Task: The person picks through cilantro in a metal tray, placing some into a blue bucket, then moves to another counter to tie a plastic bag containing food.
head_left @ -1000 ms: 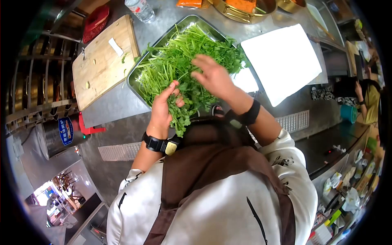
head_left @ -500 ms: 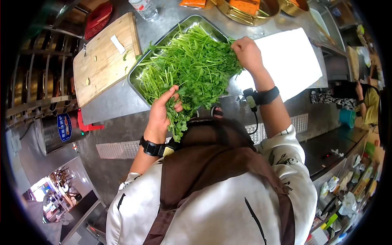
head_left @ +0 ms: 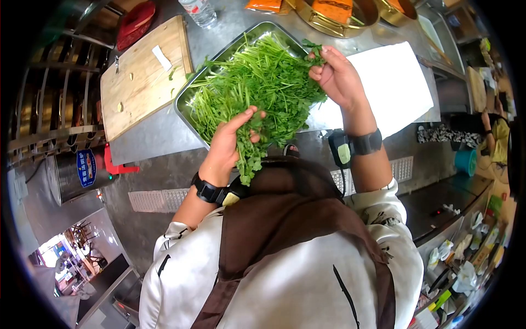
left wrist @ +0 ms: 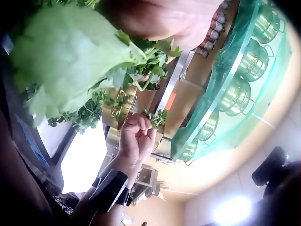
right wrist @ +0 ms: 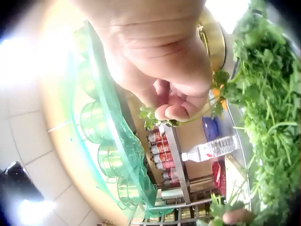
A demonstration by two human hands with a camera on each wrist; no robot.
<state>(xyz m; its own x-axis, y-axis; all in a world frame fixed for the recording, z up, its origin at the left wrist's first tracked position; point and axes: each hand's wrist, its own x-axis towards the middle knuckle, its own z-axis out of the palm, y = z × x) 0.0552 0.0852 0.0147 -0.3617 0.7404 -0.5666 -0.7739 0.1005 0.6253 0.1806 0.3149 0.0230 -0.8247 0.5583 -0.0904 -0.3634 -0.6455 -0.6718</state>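
A metal tray [head_left: 189,125] on the counter is heaped with cilantro [head_left: 274,74], its stems to the upper left and its leaves toward the person. My left hand [head_left: 224,145] grips a leafy bunch [head_left: 252,159] at the tray's near edge, thumb over the stems. Above the tray's right corner, my right hand [head_left: 342,79] pinches a small cilantro sprig [head_left: 313,52] between thumb and curled fingers. Leaves of this sprig [right wrist: 149,115] poke out past the fingertips in the right wrist view. Large blurred leaves [left wrist: 75,61] fill much of the left wrist view.
Left of the tray lies a wooden cutting board [head_left: 145,82] with a white strip and small scraps. A white sheet [head_left: 392,88] covers the counter at right. Behind stand a water bottle [head_left: 200,13] and brass pans [head_left: 334,27]. Another person [head_left: 496,131] is at far right.
My right hand has moved from over the herb pile to the tray's right corner and now lifts a sprig there. The left hand keeps its bunch, shifting slightly right.
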